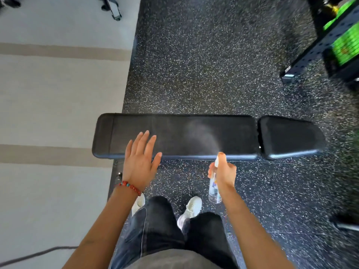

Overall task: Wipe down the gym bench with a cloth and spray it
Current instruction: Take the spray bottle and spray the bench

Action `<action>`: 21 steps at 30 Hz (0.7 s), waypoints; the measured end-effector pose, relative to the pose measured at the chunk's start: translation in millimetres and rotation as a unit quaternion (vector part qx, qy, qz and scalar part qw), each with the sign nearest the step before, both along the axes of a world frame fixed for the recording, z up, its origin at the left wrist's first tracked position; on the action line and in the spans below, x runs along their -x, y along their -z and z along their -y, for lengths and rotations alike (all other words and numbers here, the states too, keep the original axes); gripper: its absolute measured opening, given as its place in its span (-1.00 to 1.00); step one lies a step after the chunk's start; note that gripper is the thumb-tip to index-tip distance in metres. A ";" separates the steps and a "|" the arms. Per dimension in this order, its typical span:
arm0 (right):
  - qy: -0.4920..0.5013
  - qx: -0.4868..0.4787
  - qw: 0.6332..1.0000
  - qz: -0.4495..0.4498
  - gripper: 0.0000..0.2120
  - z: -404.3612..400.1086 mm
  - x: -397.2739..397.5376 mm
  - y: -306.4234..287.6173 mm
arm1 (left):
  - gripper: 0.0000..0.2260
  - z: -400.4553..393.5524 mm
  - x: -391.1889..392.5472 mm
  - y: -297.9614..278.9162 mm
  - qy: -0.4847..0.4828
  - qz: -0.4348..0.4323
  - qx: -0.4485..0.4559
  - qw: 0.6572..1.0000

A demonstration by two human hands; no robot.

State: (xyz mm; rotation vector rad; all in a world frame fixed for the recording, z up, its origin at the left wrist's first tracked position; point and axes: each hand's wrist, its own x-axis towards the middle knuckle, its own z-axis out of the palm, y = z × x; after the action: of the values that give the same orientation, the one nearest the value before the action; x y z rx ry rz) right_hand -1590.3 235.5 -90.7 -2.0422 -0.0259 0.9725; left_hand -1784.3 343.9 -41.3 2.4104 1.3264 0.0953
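The right hand (223,172) grips a small clear spray bottle (214,186) upright, fingers wrapped round its neck and one finger on top of the nozzle, held just in front of the near edge of the gym bench (194,133). A faint cone of mist (202,133) fans out from the nozzle over the middle of the long black pad. The left hand (140,158) is spread flat with straight fingers over the bench's near left part, holding nothing; whether it touches the pad cannot be told. A red beaded bracelet (129,186) circles that wrist. The bench lies crosswise on speckled black rubber flooring (213,65), its shorter seat pad (289,136) to the right. White shoes (191,207) stand below the hands.
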 end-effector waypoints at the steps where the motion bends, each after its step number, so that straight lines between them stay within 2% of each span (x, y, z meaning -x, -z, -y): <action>1: 0.006 0.000 1.000 0.003 -0.52 8.1 -13.8 -1.6 | -0.46 5.7 -12.6 -0.6 0.002 0.001 -0.002 1.000; 5: 0.014 -0.015 1.000 0.005 -0.44 39.1 -62.3 -6.2 | -0.46 24.1 -65.1 -3.4 0.025 0.008 -0.010 1.000; 9: 0.060 -0.024 0.998 -0.007 -0.50 61.0 -101.1 -7.9 | -0.46 30.1 -114.3 -4.9 0.068 0.005 -0.020 0.997; 12: 0.092 -0.016 0.996 0.000 -0.53 74.7 -128.4 -4.0 | -0.57 29.8 -150.2 -2.9 0.097 0.015 -0.032 0.995; 15: 0.112 -0.018 0.994 0.008 -0.43 82.4 -153.3 -1.7 | -0.59 27.3 -187.5 0.6 0.129 0.025 -0.044 0.990; 18: 0.165 -0.024 0.986 0.008 -0.42 86.1 -178.7 -2.0 | -0.59 22.5 -228.8 2.8 0.162 0.030 -0.053 0.985; 21: 0.227 -0.016 0.974 0.014 -0.49 88.0 -211.8 -3.8 | -0.59 16.5 -273.0 6.9 0.191 0.032 -0.050 0.980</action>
State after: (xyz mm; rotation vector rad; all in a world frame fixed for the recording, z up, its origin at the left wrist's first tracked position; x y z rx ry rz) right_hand -1378.5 147.5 -86.9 -1.9124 0.3922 0.6483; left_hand -1511.3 327.4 -48.3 2.6749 0.8283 0.1348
